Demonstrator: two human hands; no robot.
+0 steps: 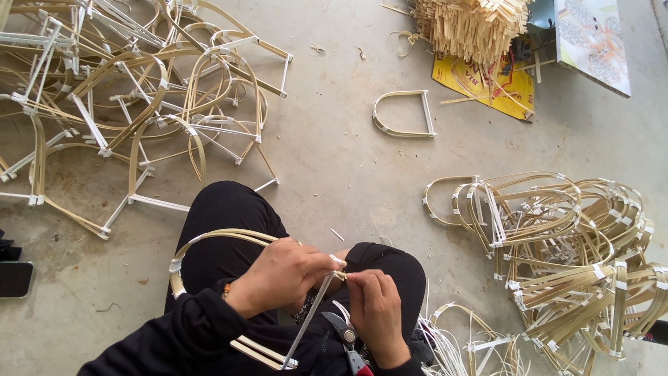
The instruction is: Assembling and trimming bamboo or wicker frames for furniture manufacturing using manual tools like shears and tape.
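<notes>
Both hands, left hand (282,275) and right hand (376,306), pinch a white strip (316,306) onto a bamboo frame (209,240) (unfinished); finished frames (577,244) crowd the floor's (334,160) right edge.

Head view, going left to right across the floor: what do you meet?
Dark phone at the left edge → loose heap of bent bamboo frames → left hand → right hand → single arched frame → yellow printed sheet → stacked pile of arched frames.
</notes>
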